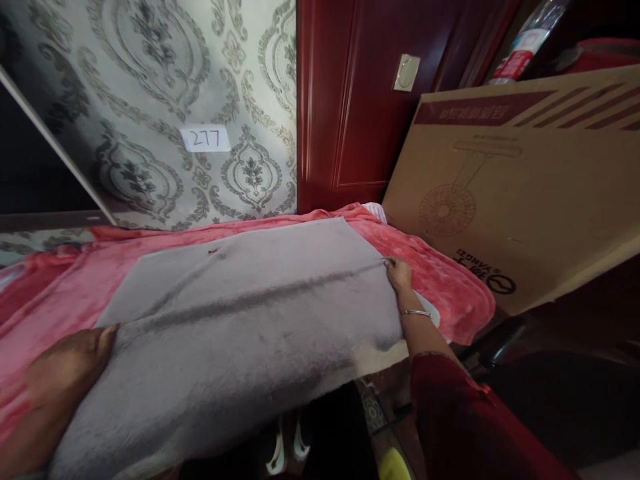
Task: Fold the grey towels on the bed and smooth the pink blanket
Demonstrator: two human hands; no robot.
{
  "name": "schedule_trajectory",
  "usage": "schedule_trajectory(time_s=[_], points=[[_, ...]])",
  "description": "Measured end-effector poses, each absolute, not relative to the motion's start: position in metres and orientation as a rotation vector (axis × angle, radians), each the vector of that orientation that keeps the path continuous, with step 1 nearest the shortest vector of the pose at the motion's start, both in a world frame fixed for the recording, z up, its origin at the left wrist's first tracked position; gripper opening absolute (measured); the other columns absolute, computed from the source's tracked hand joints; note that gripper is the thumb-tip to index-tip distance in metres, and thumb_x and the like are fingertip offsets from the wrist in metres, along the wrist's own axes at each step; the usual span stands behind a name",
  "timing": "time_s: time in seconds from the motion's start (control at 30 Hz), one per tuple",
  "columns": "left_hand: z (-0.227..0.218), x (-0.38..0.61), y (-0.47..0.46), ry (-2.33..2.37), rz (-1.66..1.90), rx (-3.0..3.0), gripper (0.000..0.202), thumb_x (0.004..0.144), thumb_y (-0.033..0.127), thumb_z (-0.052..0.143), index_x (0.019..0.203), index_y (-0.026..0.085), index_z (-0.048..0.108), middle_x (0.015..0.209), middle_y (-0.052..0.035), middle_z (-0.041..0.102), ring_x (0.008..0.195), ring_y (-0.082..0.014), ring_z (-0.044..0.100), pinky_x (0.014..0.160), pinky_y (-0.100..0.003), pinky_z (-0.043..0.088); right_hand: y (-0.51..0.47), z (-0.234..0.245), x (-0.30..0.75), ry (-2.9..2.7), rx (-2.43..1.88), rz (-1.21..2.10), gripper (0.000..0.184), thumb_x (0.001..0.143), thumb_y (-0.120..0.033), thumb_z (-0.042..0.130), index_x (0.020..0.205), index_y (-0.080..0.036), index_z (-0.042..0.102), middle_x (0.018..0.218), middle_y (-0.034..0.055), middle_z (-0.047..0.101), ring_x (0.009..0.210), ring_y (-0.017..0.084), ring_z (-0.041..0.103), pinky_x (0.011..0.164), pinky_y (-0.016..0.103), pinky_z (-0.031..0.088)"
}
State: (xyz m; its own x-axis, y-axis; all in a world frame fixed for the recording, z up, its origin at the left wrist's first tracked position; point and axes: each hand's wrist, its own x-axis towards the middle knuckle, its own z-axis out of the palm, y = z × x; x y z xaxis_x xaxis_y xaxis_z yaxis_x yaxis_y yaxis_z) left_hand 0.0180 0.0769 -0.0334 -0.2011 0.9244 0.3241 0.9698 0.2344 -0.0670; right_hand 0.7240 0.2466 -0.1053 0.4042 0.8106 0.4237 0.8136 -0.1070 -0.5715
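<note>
A grey fuzzy cloth (pixel 250 313) lies spread over a pink blanket (pixel 440 273), with a long crease running across its middle. My left hand (pixel 65 373) grips the cloth's left edge at the near left, fingers closed round the fabric. My right hand (pixel 399 272) pinches the right end of the crease at the cloth's far right edge. A bangle sits on that wrist, and a dark red sleeve covers the arm.
A big cardboard fan box (pixel 525 180) leans at the right, against a dark red door (pixel 370 100). Patterned wallpaper with a white label reading 277 (pixel 205 139) is behind the blanket. A dark panel (pixel 30 160) stands at the left.
</note>
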Motion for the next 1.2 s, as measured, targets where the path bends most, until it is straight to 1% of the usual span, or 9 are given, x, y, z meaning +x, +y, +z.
schedule_trajectory(time_s=[0.13,0.23,0.4,0.53,0.7,0.83,0.93,1.1,1.2], points=[[-0.021,0.036,0.072,-2.254,-0.259,-1.757,0.06,0.085,0.051,0.023,0.075,0.019,0.072,0.089,-0.0174,0.075,0.084,-0.0351,0.069,0.069,-0.044,0.053,0.237,-0.094,0.716,-1.429,-1.953,-0.013,0.032,0.087,-0.016,0.052,0.108,-0.013,0.075,0.109,0.0158,0.071,0.106,0.026,0.061,0.095,0.037,0.045],[-0.02,0.035,0.071,-2.161,-0.281,-1.786,0.065,0.088,0.051,0.016,0.076,0.018,0.072,0.091,-0.0194,0.075,0.086,-0.0346,0.07,0.073,-0.045,0.053,0.224,-0.084,0.706,-1.46,-1.966,-0.058,0.036,0.09,-0.018,0.051,0.118,-0.018,0.073,0.125,0.0152,0.066,0.119,0.029,0.054,0.101,0.043,0.041],[-0.019,0.028,0.07,-1.974,-0.345,-1.928,0.063,0.088,0.057,0.021,0.079,0.02,0.071,0.089,-0.0172,0.074,0.086,-0.0341,0.069,0.075,-0.047,0.054,0.202,-0.07,0.683,-1.81,-1.923,-0.188,0.042,0.093,-0.02,0.049,0.133,-0.022,0.064,0.141,0.0098,0.059,0.131,0.028,0.046,0.105,0.045,0.037],[-0.025,0.028,0.074,-1.786,-0.384,-2.035,0.057,0.083,0.061,0.032,0.088,0.021,0.072,0.094,-0.0152,0.074,0.091,-0.0347,0.069,0.082,-0.049,0.054,0.199,-0.064,0.668,-1.953,-1.94,-0.225,0.041,0.093,-0.018,0.05,0.129,-0.023,0.067,0.137,0.0093,0.063,0.129,0.027,0.049,0.102,0.042,0.038],[-0.04,0.032,0.074,-1.702,-0.383,-2.119,0.048,0.089,0.049,0.032,0.086,0.02,0.07,0.09,-0.0141,0.074,0.088,-0.031,0.069,0.08,-0.043,0.054,0.202,-0.062,0.656,-1.97,-1.983,-0.246,0.032,0.092,-0.015,0.047,0.108,-0.02,0.075,0.118,0.011,0.072,0.116,0.025,0.058,0.101,0.038,0.038],[-0.045,0.039,0.066,-1.755,-0.466,-2.002,0.04,0.092,0.04,0.032,0.081,0.019,0.065,0.084,-0.0148,0.072,0.083,-0.0294,0.067,0.078,-0.042,0.053,0.199,-0.066,0.654,-1.92,-1.989,-0.272,0.037,0.095,-0.014,0.039,0.112,-0.012,0.072,0.115,0.0166,0.071,0.112,0.025,0.06,0.095,0.035,0.042],[-0.045,0.044,0.06,-1.804,-0.506,-2.001,0.036,0.092,0.04,0.035,0.08,0.02,0.063,0.083,-0.0134,0.071,0.083,-0.0279,0.066,0.077,-0.04,0.051,0.202,-0.076,0.66,-1.905,-1.939,-0.264,0.036,0.094,-0.014,0.04,0.112,-0.011,0.07,0.114,0.0177,0.07,0.111,0.025,0.061,0.095,0.033,0.044],[-0.041,0.04,0.052,-1.928,-0.525,-1.998,0.035,0.09,0.044,0.042,0.091,0.018,0.065,0.093,-0.0149,0.071,0.091,-0.0292,0.066,0.082,-0.042,0.049,0.214,-0.095,0.672,-1.946,-1.783,-0.222,0.034,0.087,-0.012,0.044,0.104,-0.015,0.073,0.109,0.0143,0.072,0.108,0.026,0.064,0.099,0.038,0.047],[-0.039,0.033,0.045,-1.977,-0.504,-2.012,0.033,0.09,0.042,0.042,0.092,0.018,0.065,0.095,-0.0147,0.071,0.094,-0.03,0.065,0.083,-0.043,0.049,0.215,-0.096,0.677,-1.924,-1.801,-0.193,0.035,0.085,-0.013,0.044,0.102,-0.015,0.075,0.108,0.0156,0.073,0.107,0.029,0.066,0.094,0.041,0.05]])
